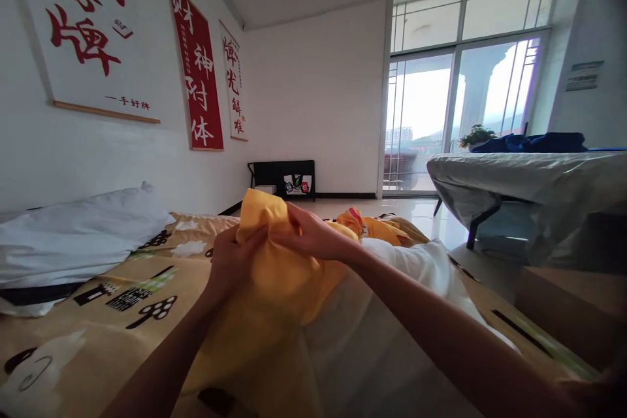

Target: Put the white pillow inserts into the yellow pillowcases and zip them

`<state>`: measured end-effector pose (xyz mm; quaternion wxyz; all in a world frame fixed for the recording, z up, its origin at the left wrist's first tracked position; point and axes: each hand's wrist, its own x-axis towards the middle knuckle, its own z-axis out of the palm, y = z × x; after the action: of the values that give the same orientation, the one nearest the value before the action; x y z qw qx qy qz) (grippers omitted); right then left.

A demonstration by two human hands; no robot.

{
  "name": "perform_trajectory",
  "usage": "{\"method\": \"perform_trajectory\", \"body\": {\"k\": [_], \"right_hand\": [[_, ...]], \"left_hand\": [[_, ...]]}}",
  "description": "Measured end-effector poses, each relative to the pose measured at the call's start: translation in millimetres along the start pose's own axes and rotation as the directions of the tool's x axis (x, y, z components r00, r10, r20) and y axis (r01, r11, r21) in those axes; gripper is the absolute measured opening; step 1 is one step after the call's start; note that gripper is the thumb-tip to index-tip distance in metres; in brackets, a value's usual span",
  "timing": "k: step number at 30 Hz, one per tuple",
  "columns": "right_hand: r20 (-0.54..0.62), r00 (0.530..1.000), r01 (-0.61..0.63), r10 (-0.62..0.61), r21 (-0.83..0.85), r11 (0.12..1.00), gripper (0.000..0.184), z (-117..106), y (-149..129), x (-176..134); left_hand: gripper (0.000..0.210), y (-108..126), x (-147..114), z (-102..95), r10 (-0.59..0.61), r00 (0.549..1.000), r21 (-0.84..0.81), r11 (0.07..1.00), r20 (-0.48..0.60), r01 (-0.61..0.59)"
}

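My left hand point(235, 258) is closed on a bunched part of a plain yellow pillowcase point(284, 294). Close beside it, my right hand point(311, 232) pinches the same cloth, thumb toward the left hand. A gathered flap of yellow fabric stands up between and above both hands. Below them the cloth hangs down and lies against a white pillow point(372, 326) in front of me. Part of the pillow is hidden by the cloth and my right forearm. More yellow fabric with a printed pattern point(377, 228) lies behind my right hand.
The bed has a tan printed sheet point(161, 281). Another white pillow point(73, 241) lies at the left by the wall. A plastic-covered table point(529, 176) stands at the right, bearing blue cloth point(533, 142) and a potted plant point(477, 136). A cardboard box point(568, 300) is at the lower right.
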<state>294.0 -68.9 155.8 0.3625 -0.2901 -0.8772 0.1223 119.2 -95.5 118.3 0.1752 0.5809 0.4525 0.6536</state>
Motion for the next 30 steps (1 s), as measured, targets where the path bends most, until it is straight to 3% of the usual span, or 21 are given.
{"method": "perform_trajectory", "body": {"k": [2,5,8,10,13,15,17,19,21,23,26,28,30], "right_hand": [[-0.050,0.999,-0.015,0.012,-0.061,0.998,0.027,5,-4,2],[-0.123,0.992,-0.041,-0.001,-0.333,0.942,0.019,11,-8,1],[-0.147,0.976,0.063,-0.158,-0.506,0.860,0.015,15,-4,-1],[-0.150,0.953,0.149,-0.261,-0.517,0.843,0.016,15,1,-1],[-0.200,0.930,0.199,-0.308,-0.430,0.881,0.017,13,8,-2],[-0.246,0.930,0.180,-0.272,-0.342,0.922,0.019,11,9,-3],[-0.266,0.941,0.146,-0.209,-0.236,0.961,0.018,11,9,-5],[-0.273,0.946,0.141,-0.176,-0.141,0.980,0.016,11,9,-5],[-0.291,0.940,0.154,-0.176,-0.097,0.983,0.013,10,12,-5],[-0.308,0.937,0.144,-0.167,-0.095,0.985,0.013,6,18,-5],[-0.266,0.953,0.118,-0.145,-0.116,0.986,0.013,-1,25,-5],[-0.219,0.966,0.113,-0.137,-0.119,0.986,0.011,-3,28,-6],[-0.212,0.969,0.105,-0.128,-0.119,0.987,0.011,-2,26,-6]], "left_hand": [[0.035,0,1,-4.2,0.038,0.999,0.038,0.999,-0.006,-0.038],[0.030,2,1,-11.3,0.169,0.985,0.141,0.975,0.037,-0.172],[0.028,2,-1,-15.2,0.294,0.943,0.217,0.921,0.159,-0.324],[0.030,-1,-2,-16.3,0.327,0.929,0.226,0.905,0.171,-0.360],[0.030,-10,-3,-17.6,0.389,0.914,0.294,0.865,0.118,-0.407],[0.022,-18,-4,-18.7,0.487,0.871,0.366,0.799,0.073,-0.477],[0.016,-26,-6,-20.1,0.614,0.789,0.427,0.703,0.042,-0.569],[0.020,-34,-8,-22.6,0.716,0.697,0.469,0.601,0.044,-0.647],[0.029,-42,-10,-27.1,0.756,0.648,0.477,0.538,0.092,-0.695],[0.032,-49,-9,-33.6,0.712,0.689,0.454,0.574,0.134,-0.681],[0.035,-58,-5,-42.7,0.519,0.815,0.415,0.702,0.259,-0.579],[0.034,-56,-2,-45.3,0.396,0.850,0.423,0.743,0.348,-0.519],[0.024,-46,-3,-44.1,0.380,0.865,0.455,0.739,0.327,-0.497]]}}
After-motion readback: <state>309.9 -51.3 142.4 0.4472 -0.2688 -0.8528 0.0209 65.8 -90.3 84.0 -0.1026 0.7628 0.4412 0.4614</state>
